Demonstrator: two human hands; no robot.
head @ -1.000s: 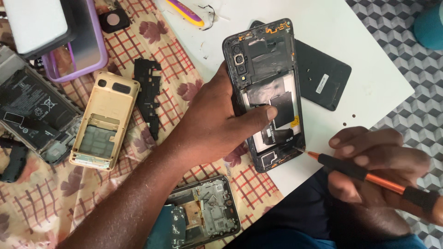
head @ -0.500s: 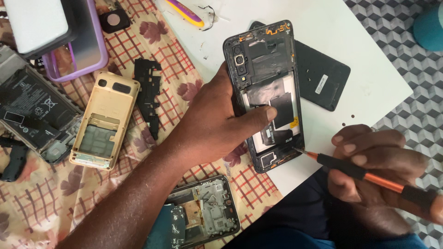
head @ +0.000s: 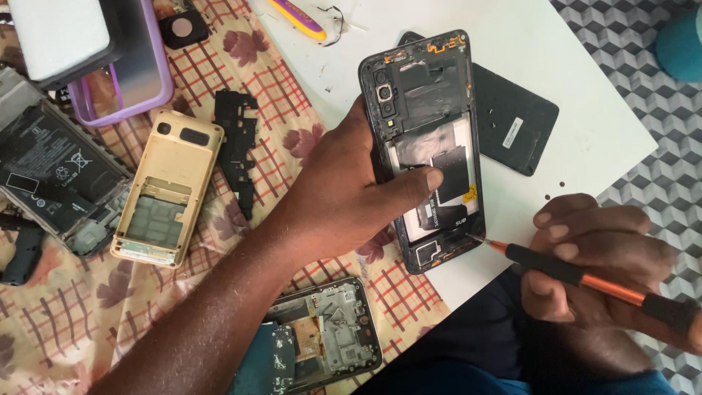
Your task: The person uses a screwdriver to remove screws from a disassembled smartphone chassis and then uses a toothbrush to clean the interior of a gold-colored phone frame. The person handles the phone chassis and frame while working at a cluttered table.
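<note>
Fingers of the left hand [head: 344, 197] are pinning the thin, fragile opened phone [head: 428, 146] by its edges while the right hand [head: 599, 256] is clenching a screwdriver [head: 578, 276].

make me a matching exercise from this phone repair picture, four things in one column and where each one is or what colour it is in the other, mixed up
Things
1. opened black phone
2. screwdriver
3. gold phone shell
4. purple case

Places, colours or states
A. top left, on the patterned cloth
B. held in the right hand, tip at the phone's lower edge
C. steadied by the left hand on the white board
D. lying left of a loose black frame

Pairs: 1-C, 2-B, 3-D, 4-A
</note>
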